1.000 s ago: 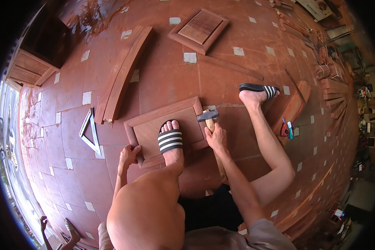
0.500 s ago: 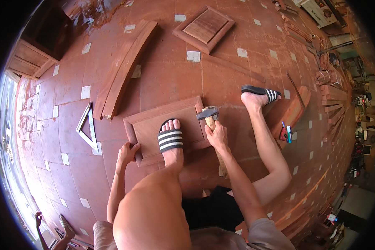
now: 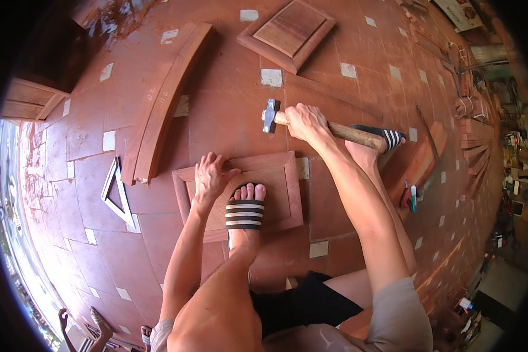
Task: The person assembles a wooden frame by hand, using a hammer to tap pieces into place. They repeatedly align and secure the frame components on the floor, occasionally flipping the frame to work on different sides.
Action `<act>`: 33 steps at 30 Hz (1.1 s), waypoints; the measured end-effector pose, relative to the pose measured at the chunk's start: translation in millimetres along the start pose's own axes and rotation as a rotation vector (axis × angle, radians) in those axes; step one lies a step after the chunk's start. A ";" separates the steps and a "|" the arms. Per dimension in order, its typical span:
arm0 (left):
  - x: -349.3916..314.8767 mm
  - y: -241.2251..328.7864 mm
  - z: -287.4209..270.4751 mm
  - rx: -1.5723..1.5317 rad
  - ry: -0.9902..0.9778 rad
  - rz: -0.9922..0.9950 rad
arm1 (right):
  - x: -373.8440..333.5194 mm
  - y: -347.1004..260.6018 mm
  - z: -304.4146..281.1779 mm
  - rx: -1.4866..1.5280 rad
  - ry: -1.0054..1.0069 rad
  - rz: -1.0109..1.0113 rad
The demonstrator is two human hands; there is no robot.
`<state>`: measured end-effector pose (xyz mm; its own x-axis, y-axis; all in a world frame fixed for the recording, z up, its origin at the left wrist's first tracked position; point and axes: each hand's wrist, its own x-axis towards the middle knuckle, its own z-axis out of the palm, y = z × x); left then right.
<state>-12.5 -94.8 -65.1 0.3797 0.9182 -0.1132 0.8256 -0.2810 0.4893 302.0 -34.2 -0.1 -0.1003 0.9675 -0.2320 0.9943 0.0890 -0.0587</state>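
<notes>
My right hand (image 3: 307, 123) is wrapped around the wooden handle of a hammer (image 3: 358, 135), close below its metal head. It holds the hammer raised, the head pointing left beyond the far edge of a framed wooden panel (image 3: 276, 205). On that panel's far left part lies my left hand (image 3: 210, 179), fingers spread and holding nothing. My foot in a striped black-and-white slide sandal (image 3: 244, 214) presses on the middle of the panel, hiding part of it. The panel rests on the tiled floor.
A second framed panel (image 3: 287, 32) lies farther off. Long timber pieces (image 3: 164, 105) and a triangular set square (image 3: 118, 190) are to the left. At right are a reddish board (image 3: 425, 155), small tools (image 3: 409, 196) and stacked wood (image 3: 474, 152). Another person's limbs (image 3: 100, 331) show at lower left.
My right hand has lifted the hammer from the panel's right side up and away, its head swinging left. My left hand has moved from the near left corner to the far left part. The panel has turned slightly.
</notes>
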 end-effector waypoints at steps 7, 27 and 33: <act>1.2 -3.1 2.6 -0.038 0.021 -0.023 | 3.5 6.0 19.8 -0.113 -0.123 -0.187; -73.7 -15.6 16.5 0.226 0.127 0.143 | -166.9 2.0 34.8 0.557 -0.364 0.568; -127.2 19.3 -14.6 0.356 -0.021 0.040 | -272.6 -25.3 57.8 0.683 -0.385 0.812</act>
<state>-51.0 -213.0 -28.6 0.4200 0.8996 -0.1195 0.9023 -0.3997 0.1617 302.1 -313.9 8.6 0.4450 0.5315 -0.7207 0.5534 -0.7960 -0.2453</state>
